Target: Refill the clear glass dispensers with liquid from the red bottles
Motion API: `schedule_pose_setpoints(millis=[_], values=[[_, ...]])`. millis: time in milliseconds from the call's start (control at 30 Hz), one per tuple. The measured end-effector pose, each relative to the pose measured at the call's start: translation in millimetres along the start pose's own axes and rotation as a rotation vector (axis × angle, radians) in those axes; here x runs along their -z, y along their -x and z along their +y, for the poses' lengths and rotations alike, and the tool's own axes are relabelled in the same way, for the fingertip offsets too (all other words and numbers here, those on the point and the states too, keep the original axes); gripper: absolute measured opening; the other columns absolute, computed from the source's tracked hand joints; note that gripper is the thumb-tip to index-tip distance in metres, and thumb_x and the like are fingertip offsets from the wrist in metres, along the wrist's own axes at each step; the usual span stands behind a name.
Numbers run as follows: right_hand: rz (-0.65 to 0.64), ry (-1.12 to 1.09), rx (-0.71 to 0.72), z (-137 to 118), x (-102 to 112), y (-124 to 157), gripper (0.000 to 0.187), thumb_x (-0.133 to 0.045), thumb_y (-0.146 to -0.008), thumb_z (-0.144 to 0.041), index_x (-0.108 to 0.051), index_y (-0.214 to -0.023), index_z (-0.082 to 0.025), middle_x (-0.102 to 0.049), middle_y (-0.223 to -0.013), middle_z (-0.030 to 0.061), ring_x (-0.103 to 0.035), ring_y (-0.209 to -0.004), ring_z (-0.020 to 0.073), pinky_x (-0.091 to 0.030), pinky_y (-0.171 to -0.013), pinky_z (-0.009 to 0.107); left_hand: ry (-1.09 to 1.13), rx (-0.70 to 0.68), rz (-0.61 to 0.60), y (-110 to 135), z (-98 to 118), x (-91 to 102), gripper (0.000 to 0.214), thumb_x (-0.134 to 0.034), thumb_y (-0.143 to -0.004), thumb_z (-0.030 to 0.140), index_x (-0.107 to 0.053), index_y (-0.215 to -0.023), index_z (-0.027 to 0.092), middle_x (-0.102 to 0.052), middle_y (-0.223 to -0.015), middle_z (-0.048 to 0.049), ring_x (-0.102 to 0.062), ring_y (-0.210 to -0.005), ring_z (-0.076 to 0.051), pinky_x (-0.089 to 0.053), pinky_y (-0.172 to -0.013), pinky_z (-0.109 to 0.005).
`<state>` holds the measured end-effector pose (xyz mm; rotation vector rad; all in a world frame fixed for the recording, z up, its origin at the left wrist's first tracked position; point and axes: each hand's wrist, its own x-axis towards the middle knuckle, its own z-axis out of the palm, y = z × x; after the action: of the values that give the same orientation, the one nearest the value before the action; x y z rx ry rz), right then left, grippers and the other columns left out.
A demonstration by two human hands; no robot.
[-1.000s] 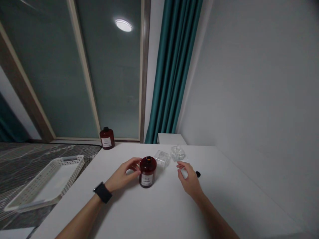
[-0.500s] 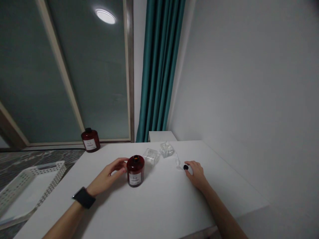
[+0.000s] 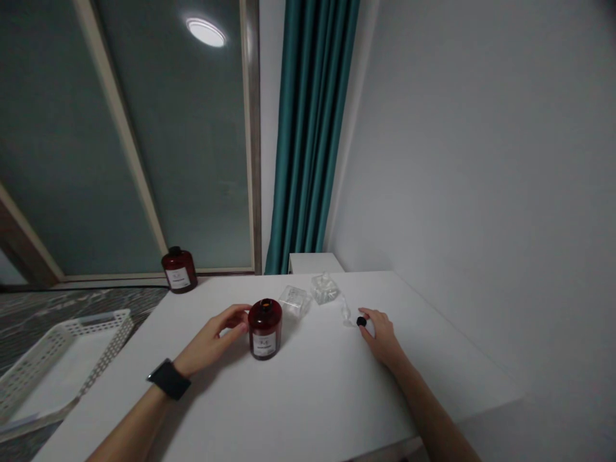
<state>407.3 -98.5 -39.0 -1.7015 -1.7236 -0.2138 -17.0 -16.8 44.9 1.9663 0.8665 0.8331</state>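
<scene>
A dark red glass bottle (image 3: 265, 326) with a white label and an uncapped black neck stands upright on the white table (image 3: 298, 410). My left hand (image 3: 219, 337), with a black watch on its wrist, is at the bottle's left side; thumb and forefinger are apart, their tips touching or very near the glass. Over to the right, my right hand (image 3: 382, 337) has thumb and forefinger closed around a small black cap (image 3: 361, 321) at the tabletop. A strip of clear plastic (image 3: 345, 312) lies just left of the cap.
Two clear glass-like pieces, a left one (image 3: 295, 301) and a right one (image 3: 324, 287), sit behind the bottle. Another dark red bottle (image 3: 179, 271), with a black top, stands at the table's far left corner. A white perforated basket (image 3: 67, 330) is beyond the left edge. A wall borders the right.
The view has shifted slightly, so everything appears a little further right. Both hands keep nearly the same positions by the bottle and the cap.
</scene>
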Motion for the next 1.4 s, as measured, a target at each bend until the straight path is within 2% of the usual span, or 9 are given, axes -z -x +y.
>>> schedule_pose_setpoints(millis=[333,667,767,833,933,1033,1167,1300,1400], values=[[0.016,-0.152,0.168,-65.3,2.5,-15.4,0.034,-0.054,-0.087,-0.017,-0.061,-0.12,-0.025,-0.06,-0.101,0.0094,-0.058,-0.098,0.0272,-0.05,-0.089,0.045,0.033,-0.016,-0.001,0.6,4.0,-2.9,0.038,-0.054,-0.093,0.043,-0.059,-0.12,0.016,-0.07,-0.104,-0.0099,-0.065,-0.099,-0.027,-0.051,-0.089,-0.041],[-0.002,-0.37,0.274,-166.6,-7.2,-67.0,0.024,-0.054,-0.088,-0.015,-0.061,-0.109,-0.025,-0.056,-0.104,0.0089,-0.054,-0.105,0.0282,-0.046,-0.094,0.048,0.089,-0.036,0.026,1.7,-0.7,-4.9,0.039,-0.057,-0.092,0.043,-0.059,-0.121,0.016,-0.07,-0.106,-0.0113,-0.065,-0.095,-0.025,-0.051,-0.085,-0.039],[0.035,-0.51,0.26,-194.3,-12.6,-83.5,0.019,-0.054,-0.088,-0.015,-0.06,-0.103,-0.023,-0.057,-0.101,0.0077,-0.055,-0.102,0.026,-0.046,-0.093,0.045,0.11,-0.041,0.035,1.6,-4.7,-6.0,0.04,-0.058,-0.092,0.043,-0.059,-0.121,0.015,-0.07,-0.105,-0.0112,-0.065,-0.093,-0.024,-0.05,-0.085,-0.038],[0.049,-0.614,0.227,-207.7,-16.6,-89.6,0.021,-0.052,-0.089,-0.016,-0.06,-0.107,-0.023,-0.058,-0.103,0.0073,-0.055,-0.102,0.0241,-0.046,-0.094,0.043,0.114,-0.044,0.035,1.8,-5.4,-6.4,0.039,-0.058,-0.092,0.043,-0.059,-0.12,0.015,-0.07,-0.105,-0.011,-0.064,-0.094,-0.024,-0.05,-0.085,-0.037],[0.04,-0.746,0.181,-217.7,-24.9,-90.4,0.025,-0.05,-0.092,-0.021,-0.062,-0.114,-0.025,-0.058,-0.105,0.0067,-0.056,-0.102,0.0219,-0.046,-0.096,0.041,0.11,-0.041,0.038,2.2,-4.5,-6.5,0.038,-0.058,-0.092,0.043,-0.06,-0.119,0.015,-0.069,-0.105,-0.0107,-0.064,-0.094,-0.024,-0.049,-0.084,-0.037],[0.045,-0.9,0.06,-217.8,-34.5,-85.7,0.02,-0.053,-0.092,-0.027,-0.066,-0.107,-0.024,-0.061,-0.104,0.0066,-0.058,-0.101,0.0215,-0.048,-0.091,0.039,0.113,-0.036,0.045,2.4,-4.5,-6.6,0.038,-0.059,-0.092,0.043,-0.06,-0.118,0.015,-0.069,-0.103,-0.0104,-0.064,-0.093,-0.023,-0.049,-0.083,-0.036],[0.074,-1.04,-0.092,-215.1,-41.1,-79.3,0.015,-0.058,-0.09,-0.031,-0.06,-0.101,-0.023,-0.066,-0.101,0.006,-0.064,-0.096,0.0209,-0.053,-0.083,0.036,0.126,-0.034,0.05,1.9,-6.1,-7.4,0.039,-0.06,-0.091,0.044,-0.06,-0.118,0.015,-0.07,-0.103,-0.0103,-0.064,-0.093,-0.023,-0.049,-0.084,-0.036],[0.022,-1.189,-0.145,-219.4,-40.0,-73.8,0.017,-0.064,-0.087,-0.035,-0.059,-0.097,-0.022,-0.072,-0.099,0.007,-0.068,-0.095,0.0219,-0.054,-0.083,0.037,0.13,-0.041,0.049,1.5,-5.4,-8.6,0.04,-0.059,-0.091,0.046,-0.061,-0.116,0.015,-0.069,-0.104,-0.0106,-0.064,-0.094,-0.024,-0.049,-0.082,-0.036],[-0.008,-1.208,-0.103,-224.6,-40.7,-70.3,0.015,-0.064,-0.087,-0.034,-0.06,-0.095,-0.022,-0.073,-0.104,0.0082,-0.068,-0.099,0.023,-0.054,-0.087,0.038,0.137,-0.046,0.053,1.4,-4.3,-9.1,0.039,-0.06,-0.091,0.046,-0.061,-0.114,0.015,-0.069,-0.103,-0.0108,-0.063,-0.093,-0.024,-0.049,-0.082,-0.036]])
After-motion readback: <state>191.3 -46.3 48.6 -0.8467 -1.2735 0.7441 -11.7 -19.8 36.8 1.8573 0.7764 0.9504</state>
